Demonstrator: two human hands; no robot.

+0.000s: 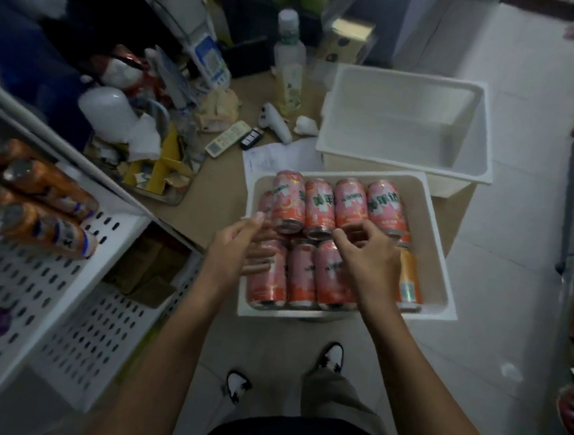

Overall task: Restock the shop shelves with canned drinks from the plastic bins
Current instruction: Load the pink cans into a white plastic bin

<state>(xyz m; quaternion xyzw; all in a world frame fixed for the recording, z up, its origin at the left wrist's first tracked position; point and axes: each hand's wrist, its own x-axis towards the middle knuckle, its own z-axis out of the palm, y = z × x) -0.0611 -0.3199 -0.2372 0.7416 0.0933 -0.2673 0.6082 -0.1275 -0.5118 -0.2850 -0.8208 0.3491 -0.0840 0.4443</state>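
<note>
The white plastic bin [442, 250] sits low in front of the person's feet, packed with pink drink cans [308, 274] lying on their sides in two rows; each can's long axis runs away from the person, with a round end facing back toward them; on two cans of the far row, bold green-and-white Chinese characters read 美年达, set across the can; the smaller print on the others is too blurred to read; a single orange can [409, 278] lies the same way against the bin's right wall

The left hand [242, 244] is over the bin's left side, fingers straight, palm turned inward, holding nothing; the right hand [368, 258] is over the middle of the bin with its fingers bent, fingertips by the near ends of the far-row cans, and I cannot tell whether it pinches one; the two hands are apart

Just beyond the bin stands a second white plastic tub [400, 159]; left of the bin is a white perforated metal shelf [50, 284] carrying orange-labelled cans [50, 192] on their sides, their writing blurred; off the bin's far left corner lie a printed paper sheet [276, 156] and a white remote control [228, 139]
</note>
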